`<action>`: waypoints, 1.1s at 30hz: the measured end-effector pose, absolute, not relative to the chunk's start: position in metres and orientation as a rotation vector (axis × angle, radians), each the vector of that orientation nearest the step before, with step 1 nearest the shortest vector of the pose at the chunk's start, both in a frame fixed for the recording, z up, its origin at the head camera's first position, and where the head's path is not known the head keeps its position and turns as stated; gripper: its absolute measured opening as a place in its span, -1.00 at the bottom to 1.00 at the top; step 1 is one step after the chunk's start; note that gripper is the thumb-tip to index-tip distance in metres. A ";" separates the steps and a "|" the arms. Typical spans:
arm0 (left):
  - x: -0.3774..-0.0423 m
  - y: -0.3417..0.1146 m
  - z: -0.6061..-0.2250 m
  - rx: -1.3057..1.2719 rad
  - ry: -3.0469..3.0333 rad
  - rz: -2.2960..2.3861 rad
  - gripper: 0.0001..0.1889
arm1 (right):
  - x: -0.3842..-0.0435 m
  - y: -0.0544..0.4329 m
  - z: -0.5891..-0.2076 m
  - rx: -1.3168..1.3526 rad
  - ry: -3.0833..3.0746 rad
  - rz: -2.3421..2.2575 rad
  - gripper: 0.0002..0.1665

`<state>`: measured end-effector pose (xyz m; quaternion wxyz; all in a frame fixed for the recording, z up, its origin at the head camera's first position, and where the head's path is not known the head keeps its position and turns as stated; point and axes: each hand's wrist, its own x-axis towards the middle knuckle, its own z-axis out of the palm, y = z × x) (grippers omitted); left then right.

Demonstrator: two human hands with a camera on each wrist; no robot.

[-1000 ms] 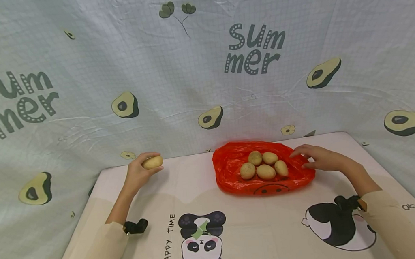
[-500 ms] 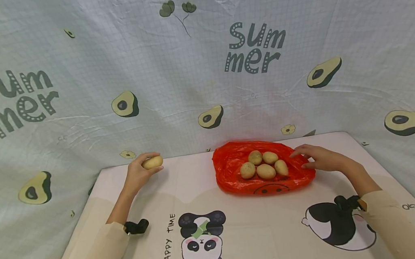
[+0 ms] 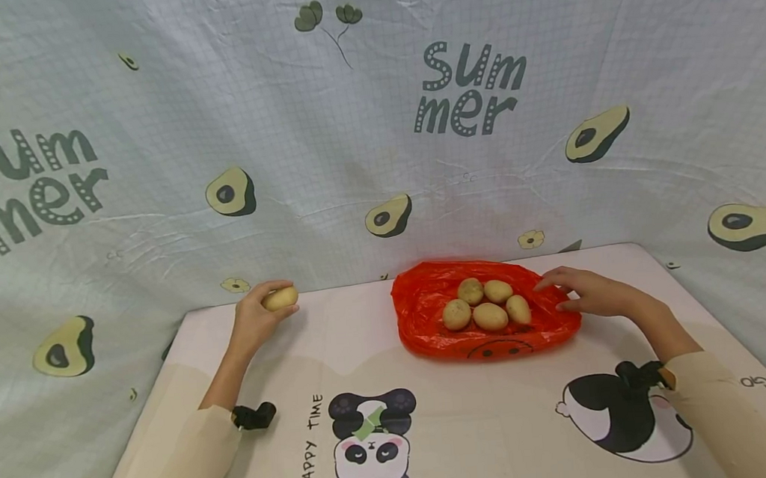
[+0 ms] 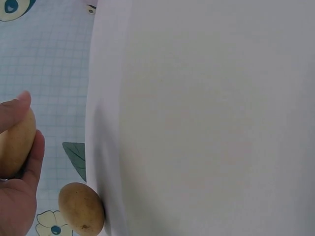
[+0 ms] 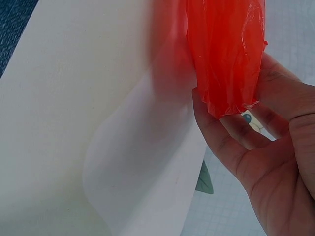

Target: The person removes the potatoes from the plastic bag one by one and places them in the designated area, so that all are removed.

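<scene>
Red and crumpled, one bag (image 3: pixel 425 344) lay on the worktop (image 3: pixel 471 419) in the head view, holding five potatoes (image 3: pixel 490 316). The right hand (image 3: pixel 590 292) angled inward to its side, the potatoes left of the fingers (image 3: pixel 559 276). The left hand (image 3: pixel 256 318) stretched forward, its fingers clamped on one potato (image 3: pixel 281 299). The left wrist view showed another potato (image 4: pixel 81 209) below the fingers, at the worktop's edge. In the right wrist view, the fingers curled round the bag's end.

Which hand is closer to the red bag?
Right: the right hand grips the red bag at its right edge; the left hand is apart, farther left, holding a potato.
</scene>
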<state>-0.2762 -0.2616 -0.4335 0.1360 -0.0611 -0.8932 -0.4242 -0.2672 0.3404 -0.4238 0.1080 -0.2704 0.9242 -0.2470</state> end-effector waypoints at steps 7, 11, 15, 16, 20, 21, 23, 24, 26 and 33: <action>-0.280 -0.264 -0.437 -0.183 -2.587 -1.218 -0.50 | -0.267 0.339 -0.423 -0.807 2.716 -0.733 -0.54; -0.280 -0.264 -0.435 -0.179 -2.610 -1.205 -0.51 | -0.267 0.341 -0.423 -0.797 2.721 -0.727 -0.53; -0.281 -0.266 -0.433 -0.178 -2.650 -1.174 -0.52 | -0.267 0.342 -0.424 -0.799 2.719 -0.726 -0.53; -0.282 -0.266 -0.432 -0.181 -2.662 -1.161 -0.52 | -0.267 0.342 -0.424 -0.799 2.720 -0.724 -0.53; -0.285 -0.269 -0.430 -0.198 -2.698 -1.121 -0.52 | -0.267 0.341 -0.423 -0.802 2.721 -0.723 -0.53; -0.286 -0.270 -0.429 -0.207 -2.706 -1.118 -0.52 | -0.267 0.341 -0.423 -0.801 2.719 -0.725 -0.53; -0.287 -0.273 -0.427 -0.236 -2.725 -1.104 -0.52 | -0.267 0.340 -0.423 -0.800 2.718 -0.728 -0.53; -0.288 -0.275 -0.426 -0.253 -2.735 -1.095 -0.53 | -0.267 0.340 -0.422 -0.802 2.715 -0.730 -0.53; -0.291 -0.278 -0.424 -0.302 -2.761 -1.063 -0.54 | -0.267 0.339 -0.422 -0.819 2.713 -0.731 -0.54; -0.303 -0.284 -0.421 -0.415 -2.861 -0.882 -0.64 | -0.268 0.340 -0.423 -0.834 2.724 -0.719 -0.55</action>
